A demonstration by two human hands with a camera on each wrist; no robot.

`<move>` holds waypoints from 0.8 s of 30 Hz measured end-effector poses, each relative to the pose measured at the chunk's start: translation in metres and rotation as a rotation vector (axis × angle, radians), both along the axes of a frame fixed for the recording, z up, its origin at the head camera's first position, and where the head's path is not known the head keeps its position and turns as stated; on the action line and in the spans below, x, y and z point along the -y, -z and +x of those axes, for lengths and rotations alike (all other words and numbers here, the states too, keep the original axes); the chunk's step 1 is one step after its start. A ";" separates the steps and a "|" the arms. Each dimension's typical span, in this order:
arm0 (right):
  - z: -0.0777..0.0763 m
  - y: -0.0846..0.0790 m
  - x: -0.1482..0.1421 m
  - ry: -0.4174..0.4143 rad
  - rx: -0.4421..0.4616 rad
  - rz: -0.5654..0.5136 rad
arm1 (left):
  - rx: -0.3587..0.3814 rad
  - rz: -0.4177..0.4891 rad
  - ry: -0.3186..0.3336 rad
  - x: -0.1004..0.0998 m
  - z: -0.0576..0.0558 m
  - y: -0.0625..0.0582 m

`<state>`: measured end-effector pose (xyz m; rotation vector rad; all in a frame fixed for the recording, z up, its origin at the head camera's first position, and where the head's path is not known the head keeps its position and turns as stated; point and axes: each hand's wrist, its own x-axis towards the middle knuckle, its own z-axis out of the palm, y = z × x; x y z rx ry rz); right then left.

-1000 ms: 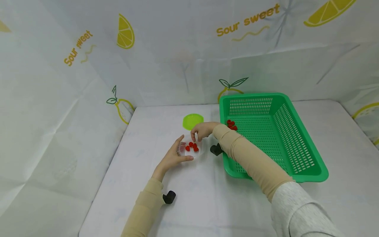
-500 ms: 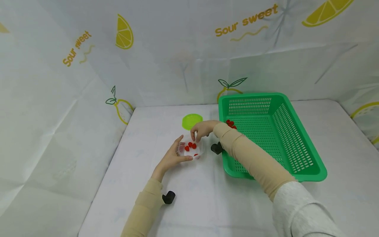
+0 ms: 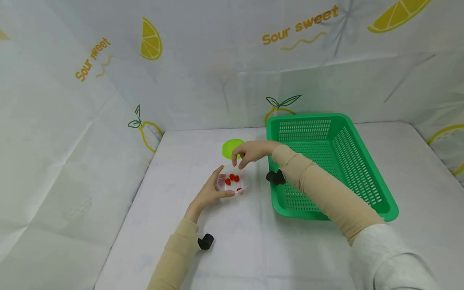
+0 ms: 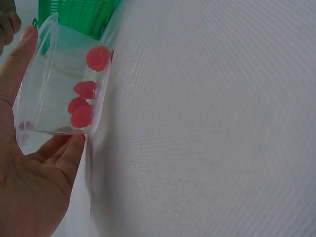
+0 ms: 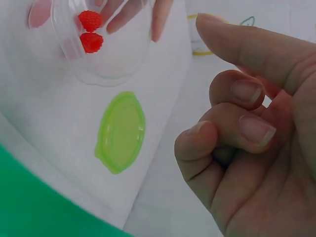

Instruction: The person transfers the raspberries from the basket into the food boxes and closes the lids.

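My left hand grips a clear plastic container around its side, thumb on one side and fingers on the other. Several red raspberries lie on the container's bottom, spread apart. Above and behind the container hovers my right hand, holding nothing. Seen from the right wrist, the thumb stands away from the loosely bent fingers. A lime-green lid lies on the table behind the container, partly covered by my right hand in the head view.
A green plastic basket stands to the right, under my right forearm. A bit of red shows in it beside the black wrist camera. A white sheet printed with lemons hangs behind the white table.
One raspberry shifted to the container's near side as my right hand's fingers worked there. My right hand then rose and drew back slightly to the right. My left hand kept its hold.
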<state>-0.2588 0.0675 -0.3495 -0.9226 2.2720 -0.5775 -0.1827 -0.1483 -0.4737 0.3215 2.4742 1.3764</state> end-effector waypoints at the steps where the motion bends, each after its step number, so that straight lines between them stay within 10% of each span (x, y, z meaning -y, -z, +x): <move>1: 0.001 -0.002 -0.003 -0.005 -0.003 -0.018 | 0.002 0.001 -0.003 0.000 0.000 0.000; 24: 0.030 -0.012 -0.091 0.140 0.196 -0.272 | 0.000 0.010 -0.007 0.001 0.002 0.001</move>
